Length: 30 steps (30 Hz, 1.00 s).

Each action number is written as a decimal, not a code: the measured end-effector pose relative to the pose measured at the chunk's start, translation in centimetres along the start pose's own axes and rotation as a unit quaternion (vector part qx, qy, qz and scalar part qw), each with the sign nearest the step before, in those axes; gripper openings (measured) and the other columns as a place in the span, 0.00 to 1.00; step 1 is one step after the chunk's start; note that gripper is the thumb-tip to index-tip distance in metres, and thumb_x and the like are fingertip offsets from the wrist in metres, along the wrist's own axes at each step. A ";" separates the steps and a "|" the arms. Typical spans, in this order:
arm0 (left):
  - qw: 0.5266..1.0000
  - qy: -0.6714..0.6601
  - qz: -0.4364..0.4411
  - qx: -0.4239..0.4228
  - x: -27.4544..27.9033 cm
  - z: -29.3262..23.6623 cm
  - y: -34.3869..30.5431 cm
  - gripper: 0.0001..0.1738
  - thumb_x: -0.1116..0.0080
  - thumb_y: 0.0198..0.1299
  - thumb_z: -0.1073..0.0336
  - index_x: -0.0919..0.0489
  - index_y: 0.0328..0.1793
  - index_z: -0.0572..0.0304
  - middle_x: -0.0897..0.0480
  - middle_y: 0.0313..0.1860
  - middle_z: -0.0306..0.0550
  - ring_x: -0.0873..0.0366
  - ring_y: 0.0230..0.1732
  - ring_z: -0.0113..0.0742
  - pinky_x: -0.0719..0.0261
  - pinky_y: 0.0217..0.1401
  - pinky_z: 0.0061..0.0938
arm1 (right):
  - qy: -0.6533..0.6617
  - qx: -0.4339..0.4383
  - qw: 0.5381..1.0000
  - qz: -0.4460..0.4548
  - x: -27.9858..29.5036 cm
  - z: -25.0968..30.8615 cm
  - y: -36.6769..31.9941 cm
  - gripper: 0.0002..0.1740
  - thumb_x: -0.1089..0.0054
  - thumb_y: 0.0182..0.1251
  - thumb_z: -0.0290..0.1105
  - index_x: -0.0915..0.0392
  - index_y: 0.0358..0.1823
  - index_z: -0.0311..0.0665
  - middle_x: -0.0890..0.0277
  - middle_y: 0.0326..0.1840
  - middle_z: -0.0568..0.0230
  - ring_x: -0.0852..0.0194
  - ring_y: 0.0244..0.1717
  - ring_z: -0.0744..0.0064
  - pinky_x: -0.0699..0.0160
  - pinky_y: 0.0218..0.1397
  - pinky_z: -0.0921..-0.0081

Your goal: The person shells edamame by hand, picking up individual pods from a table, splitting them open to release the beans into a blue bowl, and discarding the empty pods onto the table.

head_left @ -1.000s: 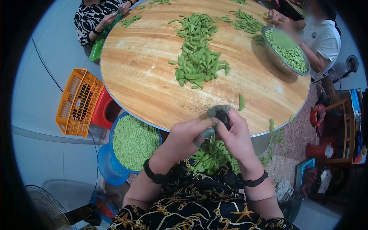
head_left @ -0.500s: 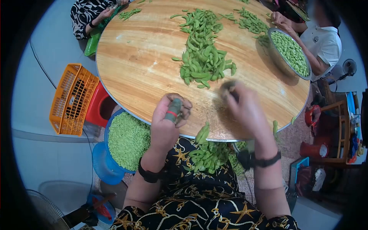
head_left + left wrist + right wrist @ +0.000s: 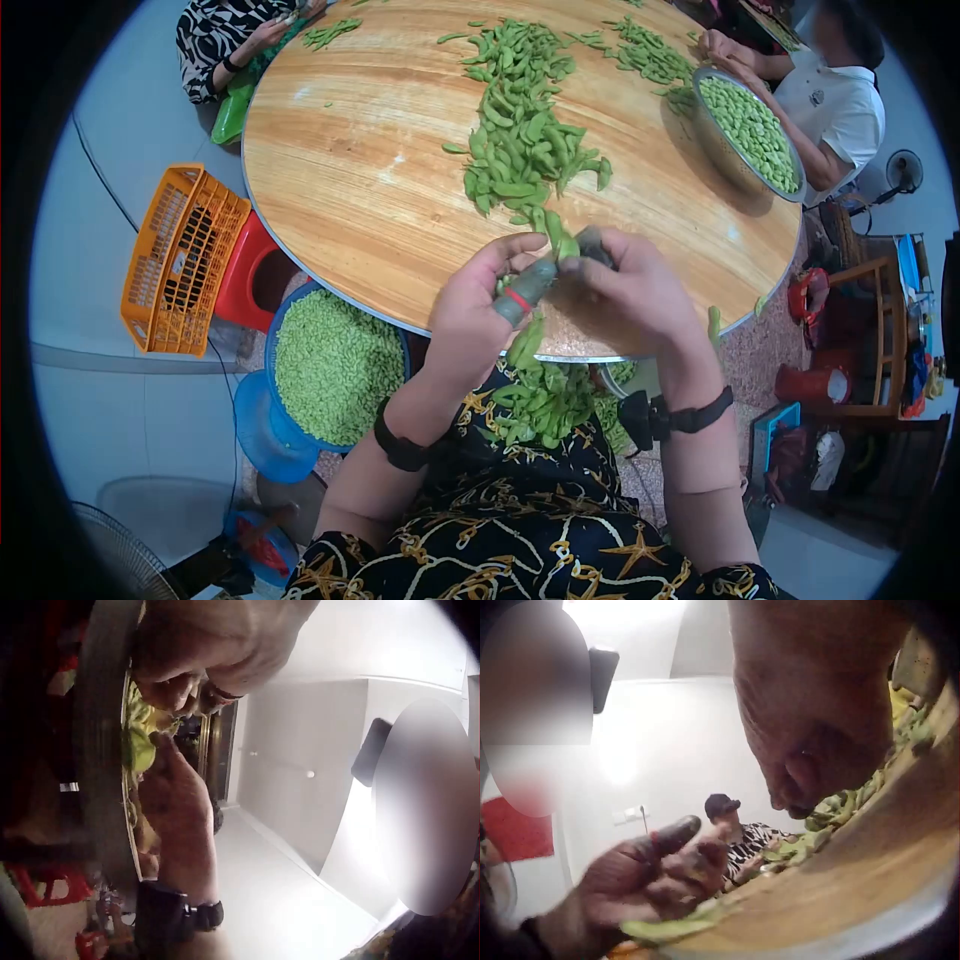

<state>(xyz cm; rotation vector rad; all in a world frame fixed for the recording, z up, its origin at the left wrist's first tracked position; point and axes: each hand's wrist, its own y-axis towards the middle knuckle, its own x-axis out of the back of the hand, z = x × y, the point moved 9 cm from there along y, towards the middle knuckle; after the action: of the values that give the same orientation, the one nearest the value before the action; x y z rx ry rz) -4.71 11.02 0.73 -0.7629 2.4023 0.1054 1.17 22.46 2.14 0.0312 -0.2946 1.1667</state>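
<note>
My right hand (image 3: 635, 280) pinches green soybean pods (image 3: 560, 238) over the table, between the thumb and a finger in a grey cover. Close beside it on the left, my left hand (image 3: 475, 310) has its fingers bent around small pale green beans (image 3: 504, 285), mostly hidden. Its thumb wears a grey-green cover (image 3: 530, 285) with a red band, the tip near the pods. In the right wrist view, this thumb stands off the curled fingers (image 3: 682, 881). A pile of pods (image 3: 525, 130) lies just beyond my hands. More pods (image 3: 545, 400) rest in my lap.
A blue basin (image 3: 400, 355) of shelled beans stands at lower left, near a red stool (image 3: 245, 280) and orange crate (image 3: 180, 265). A colander (image 3: 725, 155) of beans sits at the round table's (image 3: 340, 200) right, before a person (image 3: 825, 110). Another person (image 3: 215, 50) sits far left.
My hands were together near the table's edge, then parted, the right reaching toward the pile. Now the right has pods in its fingers and both hands are close together again, farther forward.
</note>
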 end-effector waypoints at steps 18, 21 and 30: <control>0.962 0.210 -0.103 -0.140 -0.5 0.1 -2.4 0.06 0.48 0.63 0.68 0.26 0.41 0.63 0.26 0.29 0.33 0.32 0.31 0.18 0.31 0.34 0.15 | 0.113 -0.015 0.991 0.072 -3.2 -0.8 -4.7 0.14 0.58 0.71 0.35 0.32 0.27 0.37 0.37 0.16 0.75 0.43 0.17 0.86 0.42 0.20 0.83; 0.975 0.170 -0.083 -0.119 0.2 0.2 -3.1 0.06 0.46 0.62 0.68 0.25 0.41 0.63 0.27 0.27 0.33 0.32 0.30 0.19 0.31 0.33 0.17 | 0.038 0.044 0.997 0.054 -1.6 0.1 -3.0 0.12 0.54 0.67 0.34 0.30 0.29 0.34 0.31 0.16 0.65 0.33 0.18 0.74 0.36 0.22 0.77; 0.915 0.390 0.042 -0.090 -2.1 0.0 -3.5 0.09 0.42 0.56 0.70 0.23 0.44 0.61 0.25 0.27 0.32 0.30 0.26 0.21 0.32 0.28 0.16 | -0.450 0.092 0.876 -0.145 -0.6 2.1 2.2 0.11 0.45 0.54 0.32 0.28 0.34 0.31 0.25 0.22 0.44 0.23 0.27 0.46 0.25 0.33 0.55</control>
<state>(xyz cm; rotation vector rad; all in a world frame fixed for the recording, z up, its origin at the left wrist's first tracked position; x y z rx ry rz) -1.41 9.18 2.34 -0.9037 3.2220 0.0620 -1.46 22.45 3.74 0.7814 -0.9651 0.8062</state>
